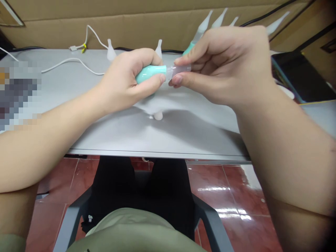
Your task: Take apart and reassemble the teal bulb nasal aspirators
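Observation:
My left hand (133,77) is wrapped round a mint-green bulb (151,72), its narrow end pointing right. The fingertips of my right hand (220,66) pinch a clear translucent tube piece (181,69), which meets the bulb's narrow end in line with it. Both are held above the grey table (118,133). A small white round piece (158,116) lies on the table below my hands. Behind my left hand stand two white pointed tips (111,52), one partly covered. Another green bulb with a clear tip (203,26) shows behind my right hand.
More white tips (219,19) stand at the back right. A white cable (70,60) crosses the left of the table, and black cables run along the cardboard wall (144,24). A dark flat tray or device (304,75) lies at the right. The table's front edge is near my lap.

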